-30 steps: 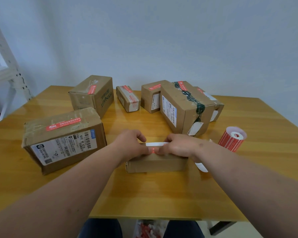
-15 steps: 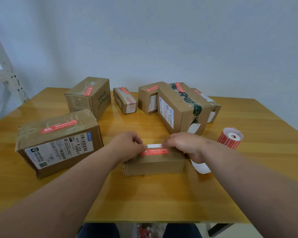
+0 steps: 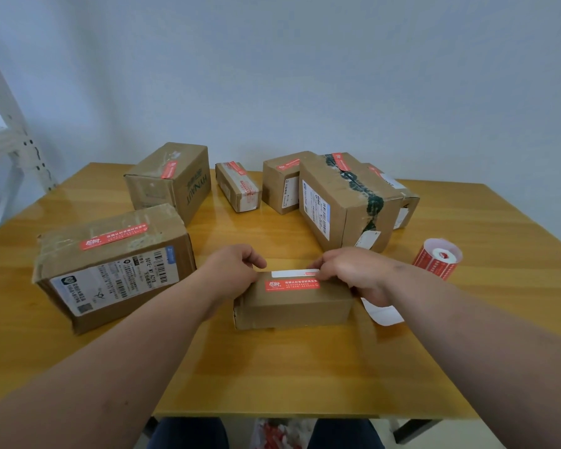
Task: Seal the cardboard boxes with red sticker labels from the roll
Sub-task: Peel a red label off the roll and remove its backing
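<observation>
A small cardboard box [image 3: 292,307] lies in front of me on the wooden table [image 3: 272,377]. A red sticker label [image 3: 292,284] runs along its top. My left hand [image 3: 232,270] rests on the box's left end, fingers curled at the label's left tip. My right hand [image 3: 353,270] rests on the box's right end, fingers bent over the label's right tip. The roll of red labels [image 3: 438,259] lies on the table to the right, apart from both hands. A white backing strip [image 3: 384,312] lies beside the box, below my right hand.
Several labelled cardboard boxes stand around: a large one [image 3: 110,264] at left, one [image 3: 172,179] behind it, a small one [image 3: 238,186], another [image 3: 280,181] and a big taped one [image 3: 347,202] at the back. A white metal rack [image 3: 4,131] stands far left.
My hands have slid apart along the box top, uncovering the whole red label between them. The view has shifted slightly.
</observation>
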The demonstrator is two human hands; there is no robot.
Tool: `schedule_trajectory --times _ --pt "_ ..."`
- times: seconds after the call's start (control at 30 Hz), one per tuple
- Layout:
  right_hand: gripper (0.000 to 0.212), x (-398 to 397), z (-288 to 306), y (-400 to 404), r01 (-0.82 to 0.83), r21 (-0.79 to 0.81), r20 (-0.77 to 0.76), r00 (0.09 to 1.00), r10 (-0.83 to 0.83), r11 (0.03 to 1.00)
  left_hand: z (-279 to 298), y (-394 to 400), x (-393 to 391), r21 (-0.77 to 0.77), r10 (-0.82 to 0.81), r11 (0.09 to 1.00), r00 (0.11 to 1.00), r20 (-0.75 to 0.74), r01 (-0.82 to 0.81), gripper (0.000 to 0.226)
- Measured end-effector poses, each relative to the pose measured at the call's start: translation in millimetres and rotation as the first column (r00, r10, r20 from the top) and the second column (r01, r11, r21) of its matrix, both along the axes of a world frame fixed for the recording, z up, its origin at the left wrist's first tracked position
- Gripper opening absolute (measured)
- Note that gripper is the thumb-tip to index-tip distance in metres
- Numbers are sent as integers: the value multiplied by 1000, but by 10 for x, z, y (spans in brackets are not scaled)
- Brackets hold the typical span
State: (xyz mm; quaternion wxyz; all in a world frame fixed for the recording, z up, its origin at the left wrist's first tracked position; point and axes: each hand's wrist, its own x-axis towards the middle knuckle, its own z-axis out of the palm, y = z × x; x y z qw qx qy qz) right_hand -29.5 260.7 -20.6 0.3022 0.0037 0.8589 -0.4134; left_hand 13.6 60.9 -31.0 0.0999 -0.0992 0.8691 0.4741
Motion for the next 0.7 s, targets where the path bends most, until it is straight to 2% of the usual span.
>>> schedule_trajectory --times 0.07,0.1,0.17,0.2,0.23,0.3,0.43,0.5,0.57,0.7 --pt "53 26 6 59 -108 -21 18 994 109 994 14 -38 34 35 -18 999 1000 8 18 13" --pt "70 33 0 88 -207 32 9 978 207 978 23 -61 59 46 -55 998 998 30 54 19" --pt "96 58 -3 94 -353 198 -24 931 364 914 35 -119 103 28 -157 988 980 120 155 43" --pt "99 61 -9 90 -365 262 -53 919 391 893 43 -145 116 -10 -204 978 965 163 209 56" --pt "95 55 -14 93 -351 280 -79 919 386 894 51 -163 126 -44 -239 967 952 190 251 65" --pt "80 49 9 109 -306 194 -96 940 329 932 59 -195 121 -55 -249 963 950 189 264 70" --pt "50 39 91 168 -147 -38 -39 989 146 988 99 -285 99 138 -162 981 968 194 136 37" --pt "38 46 105 180 -53 -116 -6 999 53 992 96 -305 92 194 -71 981 967 244 23 43" --pt "41 49 102 205 -26 -128 18 999 28 991 84 -302 93 175 -1 983 953 304 -55 57" --pt "51 85 121 264 -96 -139 68 992 106 986 67 -308 107 119 28 990 926 376 -79 73"
